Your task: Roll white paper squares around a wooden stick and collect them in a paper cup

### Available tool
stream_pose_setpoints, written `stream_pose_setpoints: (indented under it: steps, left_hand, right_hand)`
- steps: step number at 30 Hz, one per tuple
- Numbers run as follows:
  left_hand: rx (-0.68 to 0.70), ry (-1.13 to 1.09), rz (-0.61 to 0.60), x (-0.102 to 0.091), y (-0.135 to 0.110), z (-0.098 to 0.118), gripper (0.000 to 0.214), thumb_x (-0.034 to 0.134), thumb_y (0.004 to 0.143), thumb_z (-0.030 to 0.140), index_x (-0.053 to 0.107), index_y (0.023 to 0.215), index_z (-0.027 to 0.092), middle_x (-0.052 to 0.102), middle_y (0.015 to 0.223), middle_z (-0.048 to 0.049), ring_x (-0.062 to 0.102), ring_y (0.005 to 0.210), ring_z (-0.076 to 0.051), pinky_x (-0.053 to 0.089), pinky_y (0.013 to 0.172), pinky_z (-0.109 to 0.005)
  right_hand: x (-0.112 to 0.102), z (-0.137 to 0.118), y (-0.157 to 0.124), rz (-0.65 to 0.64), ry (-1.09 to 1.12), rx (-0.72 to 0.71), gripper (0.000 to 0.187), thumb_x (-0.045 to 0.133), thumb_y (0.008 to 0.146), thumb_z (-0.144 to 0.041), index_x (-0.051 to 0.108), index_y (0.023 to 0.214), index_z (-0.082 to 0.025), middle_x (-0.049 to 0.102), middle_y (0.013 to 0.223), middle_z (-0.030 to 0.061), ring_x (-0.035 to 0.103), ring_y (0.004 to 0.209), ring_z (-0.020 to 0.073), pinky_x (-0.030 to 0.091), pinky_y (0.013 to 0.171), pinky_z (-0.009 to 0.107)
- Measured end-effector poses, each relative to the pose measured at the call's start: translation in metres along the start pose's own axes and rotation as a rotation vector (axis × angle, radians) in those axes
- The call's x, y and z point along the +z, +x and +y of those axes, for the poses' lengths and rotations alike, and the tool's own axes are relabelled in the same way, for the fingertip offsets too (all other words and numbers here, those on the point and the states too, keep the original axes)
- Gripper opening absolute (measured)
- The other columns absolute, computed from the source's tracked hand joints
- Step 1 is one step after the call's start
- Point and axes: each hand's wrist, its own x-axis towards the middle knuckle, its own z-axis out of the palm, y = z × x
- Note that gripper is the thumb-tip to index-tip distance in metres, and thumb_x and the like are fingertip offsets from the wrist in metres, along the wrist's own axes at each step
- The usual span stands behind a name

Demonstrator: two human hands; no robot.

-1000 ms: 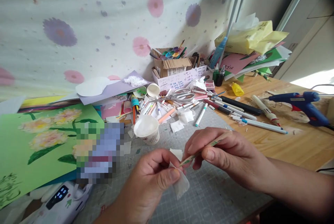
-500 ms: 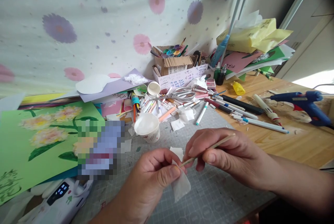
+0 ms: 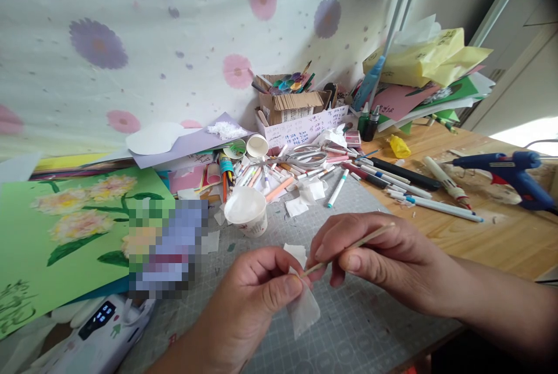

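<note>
Between thumb and forefinger, my left hand (image 3: 265, 290) pinches a thin, see-through white piece of tissue paper (image 3: 304, 310) that hangs down below the fingers. My right hand (image 3: 370, 258) grips a slender wooden stick (image 3: 368, 238) much like a pencil. The stick's lower tip meets the paper beside my left fingertips; the exact contact is partly hidden by the fingers. Behind the hands, another white paper piece (image 3: 296, 253) lies on the grey cutting mat (image 3: 349, 339). A white paper cup (image 3: 246, 214) stands upright beyond my left hand.
Several markers (image 3: 335, 189) and scissors (image 3: 305, 156) clutter the back. A blue glue gun (image 3: 501, 165) lies at right on the wooden table (image 3: 440, 240). At left are a green flower picture (image 3: 87, 217) and a white device with a lit display (image 3: 98, 319). A cardboard box (image 3: 292, 108) holds brushes.
Almost nothing differs. Both hands keep their hold, and the stick and paper have shifted only very slightly; the view itself moves a little.
</note>
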Motion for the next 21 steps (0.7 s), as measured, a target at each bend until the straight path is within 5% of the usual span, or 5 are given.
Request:
stream_pose_setpoints:
  steps: [21]
  left_hand:
    - [-0.026,-0.009,0.005,0.0019,0.0005,0.0014,0.021,0.085,0.064,0.034,0.071,0.068,0.019,0.071,0.063,0.0008,0.060,0.062,-0.013,0.040,0.060,-0.024]
  right_hand:
    - [-0.0005,0.0000,-0.0022,-0.012,-0.005,0.004,0.019,0.052,0.097,-0.026,0.065,0.101,-0.012,0.065,0.084,0.0075,0.063,0.073,0.0112,0.056,0.065,0.022]
